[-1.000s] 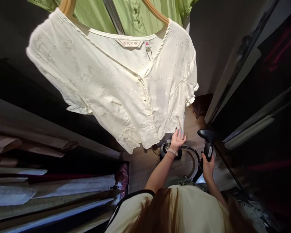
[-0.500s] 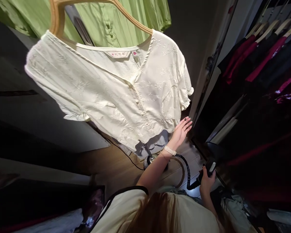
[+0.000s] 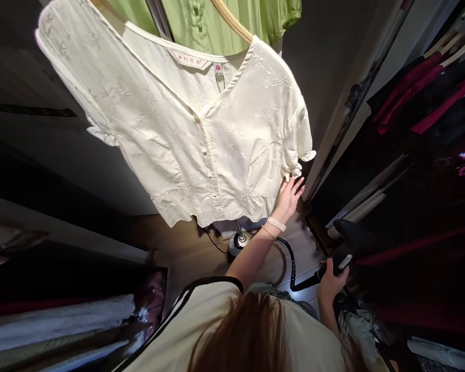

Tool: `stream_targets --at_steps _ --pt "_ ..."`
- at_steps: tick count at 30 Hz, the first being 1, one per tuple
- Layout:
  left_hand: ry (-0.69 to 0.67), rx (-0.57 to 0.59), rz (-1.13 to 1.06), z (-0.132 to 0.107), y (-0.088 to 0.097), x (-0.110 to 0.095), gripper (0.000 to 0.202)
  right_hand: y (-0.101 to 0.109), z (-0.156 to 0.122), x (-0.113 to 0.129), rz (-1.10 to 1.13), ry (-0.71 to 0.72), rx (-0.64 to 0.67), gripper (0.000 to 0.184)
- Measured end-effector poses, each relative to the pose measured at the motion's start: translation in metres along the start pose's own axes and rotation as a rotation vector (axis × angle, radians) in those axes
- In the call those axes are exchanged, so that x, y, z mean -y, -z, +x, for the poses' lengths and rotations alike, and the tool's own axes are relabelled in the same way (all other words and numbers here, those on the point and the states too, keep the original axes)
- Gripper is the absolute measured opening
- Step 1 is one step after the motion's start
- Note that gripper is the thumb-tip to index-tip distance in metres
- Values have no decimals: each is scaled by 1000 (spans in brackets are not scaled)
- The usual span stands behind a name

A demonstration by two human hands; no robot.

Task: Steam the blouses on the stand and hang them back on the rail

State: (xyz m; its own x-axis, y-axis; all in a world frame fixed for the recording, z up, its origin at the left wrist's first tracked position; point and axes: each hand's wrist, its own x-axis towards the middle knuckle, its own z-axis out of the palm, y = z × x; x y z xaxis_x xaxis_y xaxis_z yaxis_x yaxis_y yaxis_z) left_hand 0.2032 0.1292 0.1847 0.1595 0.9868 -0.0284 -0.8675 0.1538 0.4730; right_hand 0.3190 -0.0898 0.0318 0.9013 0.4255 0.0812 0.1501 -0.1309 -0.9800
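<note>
Behind the embroidered blouse (image 3: 213, 139) on its hanger (image 3: 231, 20) hangs a second shirt (image 3: 201, 26), a garment steamer base (image 3: 238, 245) stands on the floor below it, a rail of hanging clothes (image 3: 406, 85) runs to its right, and folded fabrics (image 3: 58, 315) lie stacked to its left.

The hanging blouse (image 3: 217, 139) is blocking the left hand's (image 3: 290, 199) way up, the steamer hose (image 3: 293, 266) is crossing the floor beside the right hand (image 3: 330, 285), and the wooden floor (image 3: 174, 243) is offering room left of the steamer base (image 3: 237, 245).
</note>
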Motion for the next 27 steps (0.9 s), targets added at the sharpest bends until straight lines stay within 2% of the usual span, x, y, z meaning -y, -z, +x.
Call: stream_targets --at_steps 2,4,5,6,7,8,10,11,14,17,19,22,25,27 --pt "81 103 48 -11 28 4 27 -5 5 23 40 22 14 69" --pt "237 135 83 -31 70 10 36 -11 10 46 77 49 38 66" --pt "323 88 104 -42 96 14 38 -14 12 58 103 61 57 64" --pt "385 -46 135 -53 121 17 35 -16 13 68 136 69 78 62" --pt "395 -216 171 -62 146 19 34 -17 15 77 171 76 109 60" --pt "347 -348 198 -68 168 20 35 -18 16 86 200 82 147 56" --pt "276 -460 221 -71 200 19 39 -18 18 101 210 113 241 49" --pt "240 -476 226 -68 211 17 43 -18 19 107 182 144 294 46" --pt "166 -451 228 -55 222 11 47 -19 25 129 29 342 386 46" --pt "128 -408 213 -52 221 11 32 -25 32 154 -106 660 455 55" --pt "114 -390 190 -58 219 16 25 -29 36 172 -178 890 517 56" --pt "100 -381 159 -73 217 26 24 -32 42 198 -298 1194 568 55" --pt "97 -388 136 -83 212 32 26 -35 47 220 -461 1411 623 55" --pt "91 -387 121 -86 207 34 23 -39 51 234 -576 1503 660 56"
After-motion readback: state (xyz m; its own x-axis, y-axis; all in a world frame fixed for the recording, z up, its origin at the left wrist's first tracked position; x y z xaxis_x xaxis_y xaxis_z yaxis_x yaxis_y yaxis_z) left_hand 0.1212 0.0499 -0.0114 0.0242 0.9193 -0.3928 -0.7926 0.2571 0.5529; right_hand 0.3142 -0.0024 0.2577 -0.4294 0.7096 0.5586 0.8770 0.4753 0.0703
